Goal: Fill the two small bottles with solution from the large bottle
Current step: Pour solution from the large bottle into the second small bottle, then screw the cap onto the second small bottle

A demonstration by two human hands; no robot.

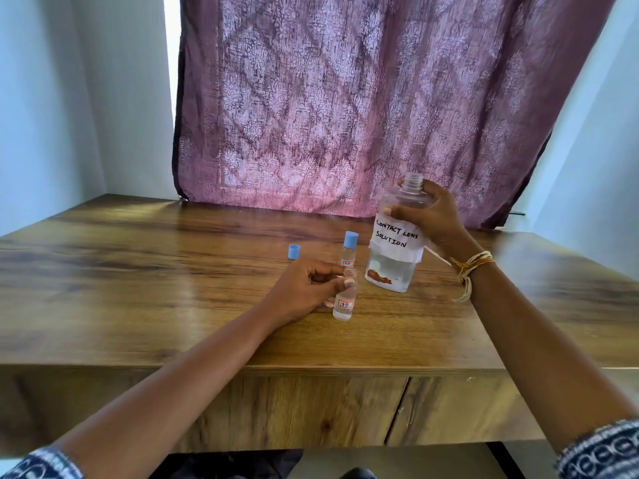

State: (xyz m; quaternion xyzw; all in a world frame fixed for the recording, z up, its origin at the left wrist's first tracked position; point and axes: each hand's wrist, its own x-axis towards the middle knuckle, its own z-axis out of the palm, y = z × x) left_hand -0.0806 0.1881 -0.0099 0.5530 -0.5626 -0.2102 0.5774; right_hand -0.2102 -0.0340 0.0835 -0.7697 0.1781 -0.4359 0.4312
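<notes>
Bottle point(343, 302) between left fingers point(340, 282)

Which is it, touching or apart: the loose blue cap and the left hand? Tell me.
Apart. The head view shows bare wood between the loose cap and the left hand, which pinches the open small bottle.

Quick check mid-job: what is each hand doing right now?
Left hand: pinches the uncapped small bottle standing on the table.
Right hand: grips the open large bottle near its shoulder.

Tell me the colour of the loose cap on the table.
Light blue loose cap, seen in the head view.
</notes>
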